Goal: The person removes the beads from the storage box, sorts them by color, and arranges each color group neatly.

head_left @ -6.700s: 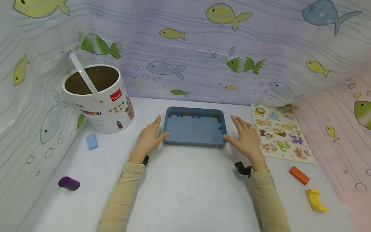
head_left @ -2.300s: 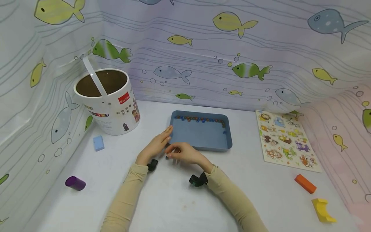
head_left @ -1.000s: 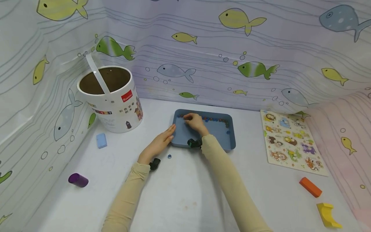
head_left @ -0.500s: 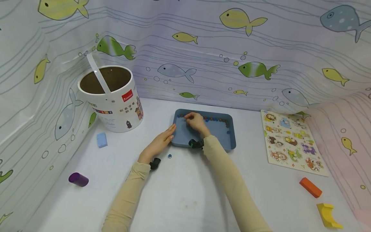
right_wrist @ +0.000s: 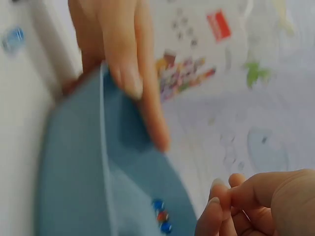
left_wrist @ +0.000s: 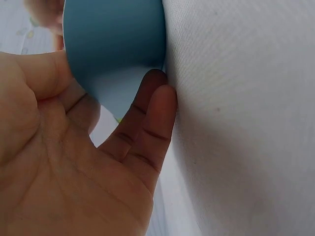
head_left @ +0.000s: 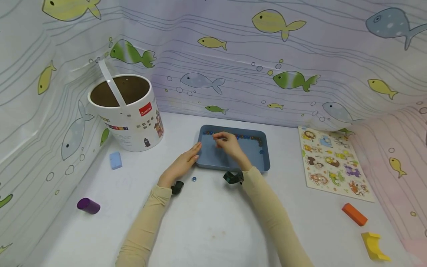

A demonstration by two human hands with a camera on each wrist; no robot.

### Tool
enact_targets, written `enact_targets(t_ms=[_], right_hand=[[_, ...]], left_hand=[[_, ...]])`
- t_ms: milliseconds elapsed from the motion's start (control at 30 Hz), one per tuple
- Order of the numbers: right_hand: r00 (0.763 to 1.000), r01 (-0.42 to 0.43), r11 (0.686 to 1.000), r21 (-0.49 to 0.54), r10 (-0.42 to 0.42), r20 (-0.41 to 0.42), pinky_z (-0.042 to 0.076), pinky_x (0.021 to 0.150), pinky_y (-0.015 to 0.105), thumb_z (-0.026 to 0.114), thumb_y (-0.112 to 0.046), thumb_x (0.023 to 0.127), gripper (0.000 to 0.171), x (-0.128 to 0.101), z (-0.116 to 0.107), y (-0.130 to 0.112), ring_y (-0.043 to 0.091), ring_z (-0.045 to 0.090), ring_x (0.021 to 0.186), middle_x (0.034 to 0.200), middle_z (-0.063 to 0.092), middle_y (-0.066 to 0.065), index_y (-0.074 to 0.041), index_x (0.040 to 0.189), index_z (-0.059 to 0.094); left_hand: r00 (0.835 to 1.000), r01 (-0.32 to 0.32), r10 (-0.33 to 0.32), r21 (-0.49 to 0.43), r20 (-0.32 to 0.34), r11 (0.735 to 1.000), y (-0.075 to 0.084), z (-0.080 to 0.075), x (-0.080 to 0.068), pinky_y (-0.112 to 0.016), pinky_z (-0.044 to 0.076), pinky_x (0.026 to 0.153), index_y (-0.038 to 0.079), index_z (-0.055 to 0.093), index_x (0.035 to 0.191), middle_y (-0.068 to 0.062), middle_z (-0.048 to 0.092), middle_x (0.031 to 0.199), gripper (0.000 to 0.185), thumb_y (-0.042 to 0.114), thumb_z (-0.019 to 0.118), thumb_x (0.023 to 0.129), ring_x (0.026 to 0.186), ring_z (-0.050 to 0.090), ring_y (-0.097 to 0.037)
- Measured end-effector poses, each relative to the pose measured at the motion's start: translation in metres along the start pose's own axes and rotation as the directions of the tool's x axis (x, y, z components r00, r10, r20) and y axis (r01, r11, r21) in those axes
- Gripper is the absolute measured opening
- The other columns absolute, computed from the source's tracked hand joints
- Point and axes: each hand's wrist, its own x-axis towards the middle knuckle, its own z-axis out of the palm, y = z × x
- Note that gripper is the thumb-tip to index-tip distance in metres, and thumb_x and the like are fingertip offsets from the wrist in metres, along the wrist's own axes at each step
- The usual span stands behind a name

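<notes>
My left hand (head_left: 181, 163) rests its fairly straight fingers along the left side of a shallow blue-grey tray (head_left: 210, 152). The left wrist view shows its fingertips at the outside of the tray wall (left_wrist: 115, 34). Over the tray's left half is my right hand (head_left: 232, 147), its fingers loosely bent. No marble shows between its fingertips in the right wrist view. Small blue and brown marbles (head_left: 247, 137) line the tray's back wall and turn down the right side; the right hand covers part of that row. One blue marble (head_left: 194, 179) lies on the table in front of the tray.
A tall white bucket (head_left: 133, 128) with a strap stands back left. A light blue block (head_left: 115, 160) and a purple cylinder (head_left: 88, 205) lie left. An animal puzzle board (head_left: 333, 163), an orange block (head_left: 354, 214) and a yellow arched block (head_left: 374, 247) lie right. Fish-patterned curtains enclose the table.
Both hands first flanked the tray. My right hand crossed to the front left, then reached the back row inside the tray, and has just drawn back slightly. My left hand stayed at the left side.
</notes>
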Motion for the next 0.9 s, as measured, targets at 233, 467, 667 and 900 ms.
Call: enact_targets(t_ms=[233,467,667,900], right_hand=[[0.975,0.095,0.995,0.015,-0.096,0.201,0.058,0.082,0.044,0.051,-0.004,0.097,0.029,-0.050,0.010,-0.003,0.041,0.064,0.091,0.122,0.062,0.025,0.007,0.123,0.060],[0.918,0.147,0.988,-0.046,-0.119,0.379,0.055,0.064,0.028,0.052,-0.003,0.096,0.025,-0.078,0.034,0.010,0.019,0.064,0.069,0.106,0.068,0.025,0.004,0.116,0.065],[0.911,0.194,0.973,-0.128,-0.130,0.391,0.051,0.057,0.019,0.056,-0.004,0.095,0.020,-0.081,0.056,0.029,0.008,0.061,0.063,0.100,0.070,0.013,-0.003,0.109,0.070],[0.927,0.243,0.953,-0.183,-0.172,0.334,0.051,0.054,0.020,0.060,-0.004,0.094,0.018,-0.081,0.061,0.033,0.005,0.059,0.058,0.095,0.071,0.010,-0.006,0.108,0.071]], left_hand=[[1.000,-0.002,0.002,-0.006,-0.003,1.000,-0.001,0.000,0.001,-0.050,0.021,0.122,0.003,0.026,0.152,-0.010,0.019,0.162,0.051,0.018,0.039,0.105,0.148,0.022,-0.032],[1.000,-0.002,0.002,-0.017,0.003,1.000,0.001,0.000,-0.001,-0.050,0.021,0.121,0.003,0.026,0.152,-0.012,0.019,0.162,0.051,0.017,0.039,0.105,0.148,0.022,-0.032],[1.000,-0.008,0.008,-0.019,0.003,1.000,0.000,0.002,-0.001,-0.051,0.020,0.121,0.001,0.025,0.152,-0.014,0.018,0.161,0.051,0.016,0.038,0.105,0.148,0.021,-0.034],[1.000,-0.009,0.009,-0.020,0.004,1.000,0.001,0.001,0.001,-0.049,0.020,0.122,0.002,0.027,0.152,-0.012,0.019,0.162,0.050,0.017,0.038,0.105,0.148,0.022,-0.033]])
